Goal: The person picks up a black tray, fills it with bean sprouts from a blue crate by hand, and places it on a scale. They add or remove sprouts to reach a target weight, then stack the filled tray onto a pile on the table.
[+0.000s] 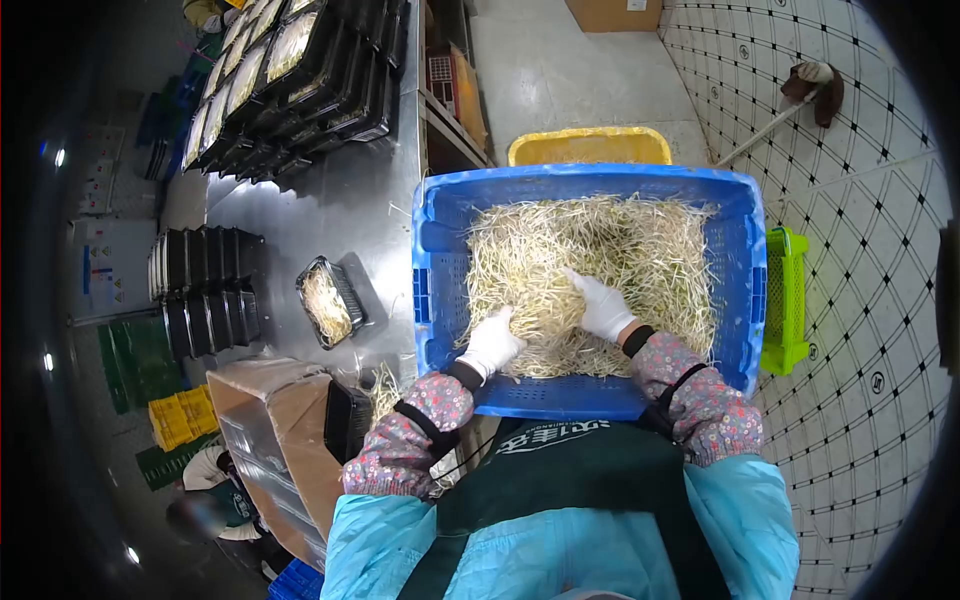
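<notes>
A blue crate (590,180) in front of me holds a thick bed of pale bean sprouts (640,240). My left hand (492,343), in a white glove, is closed on sprouts at the crate's near left, its fingertips partly buried. Further right, my white-gloved right hand (602,307) grips into the same heap, its thumb side pointing up and left. A loose clump of sprouts (540,305) bulges between both hands. On the metal table to the left, a black tray (330,302) with some sprouts in it sits tilted.
Filled black trays (290,95) are stacked at the table's far end. Empty black trays (205,290) stand nested at left. A cardboard box (290,410) is near my left elbow. Yellow (590,148) and green baskets (787,300) flank the crate. A co-worker (225,490) is at lower left.
</notes>
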Demonstrator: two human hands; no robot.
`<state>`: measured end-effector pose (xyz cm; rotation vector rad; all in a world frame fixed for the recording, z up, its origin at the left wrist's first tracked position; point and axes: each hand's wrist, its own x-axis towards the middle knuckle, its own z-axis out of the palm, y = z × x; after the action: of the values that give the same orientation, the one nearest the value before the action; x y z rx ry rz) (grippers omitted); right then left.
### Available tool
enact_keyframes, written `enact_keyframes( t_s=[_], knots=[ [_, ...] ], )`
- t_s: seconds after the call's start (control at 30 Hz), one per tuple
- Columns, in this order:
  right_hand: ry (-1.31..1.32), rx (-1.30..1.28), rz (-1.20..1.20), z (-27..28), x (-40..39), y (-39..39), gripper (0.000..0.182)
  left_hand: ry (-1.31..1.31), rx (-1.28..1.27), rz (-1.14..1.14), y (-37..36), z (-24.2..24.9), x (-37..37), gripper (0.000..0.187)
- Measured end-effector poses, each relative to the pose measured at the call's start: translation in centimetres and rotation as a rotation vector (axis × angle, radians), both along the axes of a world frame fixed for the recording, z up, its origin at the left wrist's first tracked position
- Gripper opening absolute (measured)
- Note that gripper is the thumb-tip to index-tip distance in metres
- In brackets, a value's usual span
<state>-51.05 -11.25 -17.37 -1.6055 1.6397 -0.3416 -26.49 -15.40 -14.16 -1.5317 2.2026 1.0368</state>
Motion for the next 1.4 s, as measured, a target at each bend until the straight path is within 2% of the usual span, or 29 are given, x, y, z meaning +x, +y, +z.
enact_keyframes(
  t_s=[0.07,0.1,0.13,0.17,0.2,0.3,0.37,0.4,0.43,0.47,0.5,0.53,0.57,0.63,0.67,0.77,0.8,0.87,0.97,1.0,1.03,1.1,1.13,1.2,1.23,1.27,1.3,1.33,1.4],
  knots=[
    [0.034,0.06,-0.04,-0.3,-3.0,-0.4,0.067,-0.074,0.132,0.037,-0.5,4.3,-0.9,0.061],
    [0.072,0.089,-0.127,2.2,-4.5,-1.1,0.055,-0.089,0.083,-0.05,-0.7,4.6,0.1,0.054],
    [0.071,-0.024,-0.233,-2.1,-6.7,-1.2,0.054,-0.039,-0.066,-0.132,-0.6,4.4,1.8,0.052],
    [0.077,0.076,-0.34,2.4,-7.9,-2.1,0.055,0.009,-0.214,-0.218,-0.6,4.1,3.2,0.049],
    [0.055,0.087,-0.353,2.0,-9.7,-2.7,0.056,-0.034,-0.236,-0.238,-0.7,5.0,3.5,0.049],
    [-0.283,-0.303,-0.395,6.1,-8.2,-5.0,0.058,0.033,-0.382,-0.431,-0.2,7.0,2.0,0.05],
    [-0.031,0.045,-0.244,7.2,-5.3,-7.0,0.073,0.084,-0.479,-0.475,0.5,7.3,-0.4,0.054],
    [-0.046,0.088,-0.115,7.2,-3.6,-7.3,0.086,-0.013,-0.401,-0.517,0.5,6.4,-1.2,0.081],
    [-0.062,0.129,0.013,6.6,-2.5,-7.2,0.098,-0.015,-0.405,-0.523,0.7,5.9,-1.3,0.081],
    [-0.063,0.126,0.01,5.1,-2.1,-6.6,0.098,0.023,-0.462,-0.482,1.1,5.4,-1.3,0.084],
    [-0.006,0.137,0.045,3.2,-2.0,-6.1,0.108,0.062,-0.519,-0.442,1.4,4.6,-1.0,0.088],
    [0.052,0.151,0.082,2.0,-2.1,-5.4,0.118,0.01,-0.455,-0.435,1.6,3.1,0.1,0.1],
    [0.052,0.154,0.082,2.0,-2.4,-4.6,0.118,0.011,-0.451,-0.434,1.8,3.5,0.4,0.1],
    [0.087,-0.007,-0.133,3.1,-2.8,-2.5,0.124,-0.015,-0.359,-0.419,2.1,4.8,0.5,0.104],
    [0.111,-0.027,-0.099,5.0,-2.1,-1.6,0.124,-0.002,-0.263,-0.414,2.0,4.5,0.4,0.114],
    [0.257,-0.029,0.206,5.7,1.5,1.5,0.133,-0.075,-0.374,-0.515,1.1,1.9,-1.1,0.113],
    [0.259,-0.029,0.203,5.1,1.9,1.4,0.133,-0.036,-0.414,-0.503,0.2,1.0,-1.7,0.11],
    [0.444,-0.008,0.375,3.2,2.5,1.0,0.137,-0.061,-0.433,-0.495,-2.5,-0.5,-2.9,0.109],
    [0.331,0.091,0.245,2.2,0.7,-3.1,0.141,-0.061,-0.322,-0.438,-6.9,0.2,-5.2,0.111],
    [0.248,0.028,0.176,1.8,0.1,-3.7,0.14,-0.078,-0.286,-0.438,-8.4,0.4,-5.9,0.122],
    [0.247,0.029,0.172,1.4,-0.5,-4.5,0.14,-0.103,-0.107,-0.418,-9.5,0.7,-6.4,0.131],
    [0.054,0.142,0.143,0.9,-1.4,-5.8,0.138,-0.016,-0.141,-0.451,-10.8,-1.4,-6.1,0.138],
    [0.059,0.066,0.095,0.4,-1.5,-5.8,0.124,-0.016,-0.142,-0.451,-10.8,-2.0,-5.9,0.138],
    [0.039,0.138,0.083,0.0,-1.6,-6.2,0.117,0.069,0.019,-0.247,-10.5,-0.9,-6.2,0.124],
    [0.019,0.213,0.07,-0.2,-1.7,-6.3,0.11,0.07,0.017,-0.246,-10.1,-1.2,-6.1,0.124],
    [0.03,0.081,0.052,0.0,-1.6,-5.5,0.09,0.069,-0.007,-0.218,-9.4,-1.3,-5.9,0.112],
    [0.03,0.077,0.052,0.0,-1.8,-5.4,0.09,0.068,-0.031,-0.192,-8.9,-1.3,-5.8,0.101],
    [0.063,0.104,0.099,0.0,-1.9,-5.2,0.081,0.003,-0.013,-0.14,-8.4,-1.4,-5.6,0.078],
    [0.113,0.054,0.166,0.4,-2.5,-4.7,0.056,-0.061,0.036,-0.161,-7.8,2.2,-6.3,0.073]
  ],
)
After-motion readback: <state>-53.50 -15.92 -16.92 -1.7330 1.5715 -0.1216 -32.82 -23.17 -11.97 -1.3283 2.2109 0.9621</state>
